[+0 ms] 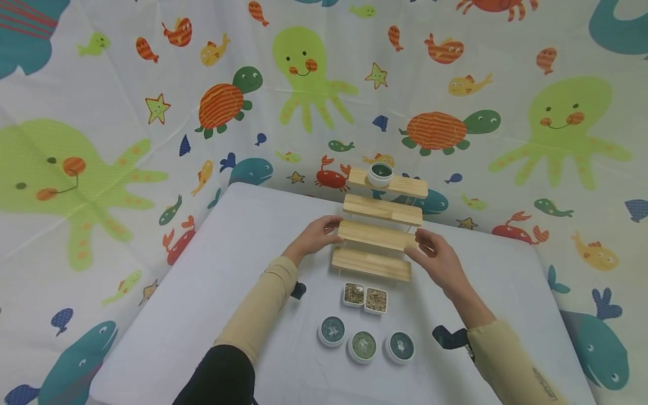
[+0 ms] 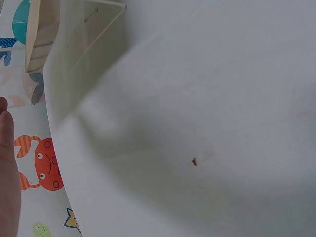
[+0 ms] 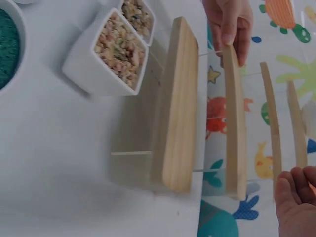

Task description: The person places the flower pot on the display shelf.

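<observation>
A tiered stand of wooden boards (image 1: 377, 235) on clear supports stands toward the back of the white table. My left hand (image 1: 316, 235) is at the left end of the second board from the bottom; in the right wrist view its thumb lies against that board end (image 3: 234, 123), fingers behind. My right hand (image 1: 436, 259) is by the stand's right side, fingers loosely bent; in the right wrist view the second board's end shows apart from it. The left wrist view catches only fingers (image 2: 6, 131) at its edge. On the top board sits a round white tub (image 1: 381, 174) with dark green contents.
Before the stand sit two square white dishes (image 1: 376, 301) of coarse grainy bits. Nearer are three round white tubs (image 1: 362, 346), two with blue-green contents and one with lighter green. A sea-animal cloth (image 1: 324, 146) hangs behind the table (image 1: 202, 292).
</observation>
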Available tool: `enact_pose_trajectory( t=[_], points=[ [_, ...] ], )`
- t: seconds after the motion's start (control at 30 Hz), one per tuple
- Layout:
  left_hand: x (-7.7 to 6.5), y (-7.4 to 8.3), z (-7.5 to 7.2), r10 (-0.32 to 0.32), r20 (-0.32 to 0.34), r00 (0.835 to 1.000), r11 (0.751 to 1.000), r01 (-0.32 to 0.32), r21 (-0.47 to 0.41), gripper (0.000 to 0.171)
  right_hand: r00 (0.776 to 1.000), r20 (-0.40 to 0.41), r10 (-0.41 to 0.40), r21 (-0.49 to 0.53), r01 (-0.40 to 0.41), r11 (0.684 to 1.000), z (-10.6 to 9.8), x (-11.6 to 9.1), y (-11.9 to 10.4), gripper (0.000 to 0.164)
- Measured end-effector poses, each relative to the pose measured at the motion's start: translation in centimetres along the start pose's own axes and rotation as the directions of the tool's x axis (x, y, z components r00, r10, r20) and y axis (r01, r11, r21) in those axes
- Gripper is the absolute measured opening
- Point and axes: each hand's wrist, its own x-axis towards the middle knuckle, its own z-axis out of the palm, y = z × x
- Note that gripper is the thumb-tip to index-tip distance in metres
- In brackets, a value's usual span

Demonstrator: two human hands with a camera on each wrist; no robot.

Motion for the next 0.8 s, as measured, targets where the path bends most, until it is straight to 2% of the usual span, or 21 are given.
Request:
enact_pose_trajectory(
  t=[0.33, 0.8],
  points=[
    [0.2, -0.2, 0.0, 0.015, -0.001, 1.0, 1.0, -0.015, 0.004, 0.062, 0.995, 0.058, 0.084, 0.061, -0.087, 0.994, 1.4, -2.8, 2.4, 0.085],
    [0.3, -0.3, 0.0, 0.013, -0.003, 1.0, 1.0, -0.013, 0.027, 0.062, 0.973, 0.184, 0.136, 0.042, -0.146, 0.988, 3.2, -6.5, 6.6, 0.076]
  ],
)
